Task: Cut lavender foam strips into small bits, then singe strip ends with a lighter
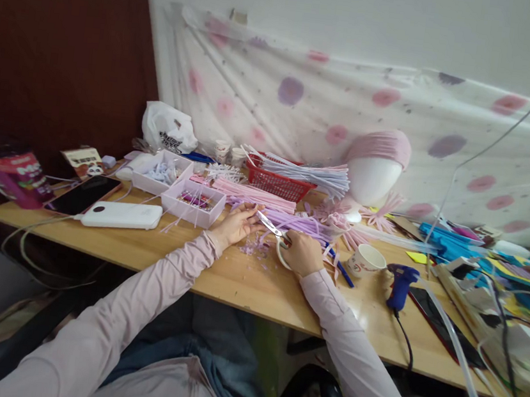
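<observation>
Above the worktop (235,282), the right hand (304,253) has its fingers curled round the handles of the scissors (270,225), whose blades point left, toward the left hand (237,226). The left fingers are bent close together; whatever they grip is too small to tell. Purple scraps (255,247) lie between the hands, purple stems (307,227) just beyond on the far side.

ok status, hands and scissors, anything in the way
Right hand holding scissors. Left hand by blade tips, its hold unclear. Purple scraps beneath, apparently not blocking.

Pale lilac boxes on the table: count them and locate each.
2: the rear box, behind the white device; the front box, adjoining it on the right, nearer the left hand. More may be hidden.
</observation>
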Motion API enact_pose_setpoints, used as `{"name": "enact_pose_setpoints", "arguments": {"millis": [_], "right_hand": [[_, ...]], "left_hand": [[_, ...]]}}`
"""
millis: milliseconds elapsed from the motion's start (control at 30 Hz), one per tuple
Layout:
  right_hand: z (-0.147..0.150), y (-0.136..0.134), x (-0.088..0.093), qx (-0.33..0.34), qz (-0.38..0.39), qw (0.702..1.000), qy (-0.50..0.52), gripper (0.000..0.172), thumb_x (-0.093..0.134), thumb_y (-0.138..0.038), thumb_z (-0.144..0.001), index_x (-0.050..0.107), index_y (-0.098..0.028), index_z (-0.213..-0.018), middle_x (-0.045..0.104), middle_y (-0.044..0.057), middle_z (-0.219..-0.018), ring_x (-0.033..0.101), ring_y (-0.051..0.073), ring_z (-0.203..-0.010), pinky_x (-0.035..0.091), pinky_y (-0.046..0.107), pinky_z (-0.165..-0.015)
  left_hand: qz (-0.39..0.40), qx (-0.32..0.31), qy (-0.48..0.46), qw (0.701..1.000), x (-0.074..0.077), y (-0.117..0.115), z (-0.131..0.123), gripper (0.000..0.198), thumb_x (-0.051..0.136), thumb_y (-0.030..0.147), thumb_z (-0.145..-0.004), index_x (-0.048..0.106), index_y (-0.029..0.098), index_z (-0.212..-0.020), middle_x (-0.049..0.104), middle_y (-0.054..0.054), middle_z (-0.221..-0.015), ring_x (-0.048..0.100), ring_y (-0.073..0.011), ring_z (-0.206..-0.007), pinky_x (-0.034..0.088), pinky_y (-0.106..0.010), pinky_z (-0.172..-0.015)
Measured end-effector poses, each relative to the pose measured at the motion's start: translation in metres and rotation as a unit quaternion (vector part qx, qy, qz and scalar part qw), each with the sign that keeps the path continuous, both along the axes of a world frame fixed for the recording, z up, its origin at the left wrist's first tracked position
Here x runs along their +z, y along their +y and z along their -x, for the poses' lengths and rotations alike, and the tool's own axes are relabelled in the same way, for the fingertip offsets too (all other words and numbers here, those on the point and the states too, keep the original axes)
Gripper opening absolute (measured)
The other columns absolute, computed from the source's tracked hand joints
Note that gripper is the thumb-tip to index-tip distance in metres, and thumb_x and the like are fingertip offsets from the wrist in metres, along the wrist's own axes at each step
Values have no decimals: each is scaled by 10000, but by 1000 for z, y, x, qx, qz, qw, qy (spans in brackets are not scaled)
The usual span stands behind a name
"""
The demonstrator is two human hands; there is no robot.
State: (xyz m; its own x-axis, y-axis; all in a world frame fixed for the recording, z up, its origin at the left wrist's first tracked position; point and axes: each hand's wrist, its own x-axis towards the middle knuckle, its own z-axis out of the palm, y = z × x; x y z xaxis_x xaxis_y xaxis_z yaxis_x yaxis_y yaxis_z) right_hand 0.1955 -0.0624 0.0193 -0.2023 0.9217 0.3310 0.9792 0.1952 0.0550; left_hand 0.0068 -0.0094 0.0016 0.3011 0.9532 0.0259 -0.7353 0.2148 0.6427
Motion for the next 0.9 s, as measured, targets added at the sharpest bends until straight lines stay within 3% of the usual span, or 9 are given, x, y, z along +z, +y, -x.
{"name": "enact_pose_setpoints", "arguments": {"millis": [500, 900], "right_hand": [[-1, -3, 7, 24, 3, 999, 36, 397, 474, -523, -785, 630, -179, -663, 663, 84, -682, 545, 163, -589, 237, 267, -540], [-5, 0, 4, 89, 21, 986, 141, 375, 464, -447, -771, 583, -160, -562, 542, 22, -508, 353, 96, -466, 230, 235, -509]], "left_hand": [[-2, -36, -19, 999, 6, -4, 2, 79, 556, 76, -802, 555, 150, -774, 660, -75, -1073, 617, -224, -1046, 536, -429, -833], [-5, -50, -32, 998, 7, -5, 3, 105, 504, 77, -831, 563, 156, -794, 650, -64, -1111, 618, -219, -1043, 544, -405, -810]]}}
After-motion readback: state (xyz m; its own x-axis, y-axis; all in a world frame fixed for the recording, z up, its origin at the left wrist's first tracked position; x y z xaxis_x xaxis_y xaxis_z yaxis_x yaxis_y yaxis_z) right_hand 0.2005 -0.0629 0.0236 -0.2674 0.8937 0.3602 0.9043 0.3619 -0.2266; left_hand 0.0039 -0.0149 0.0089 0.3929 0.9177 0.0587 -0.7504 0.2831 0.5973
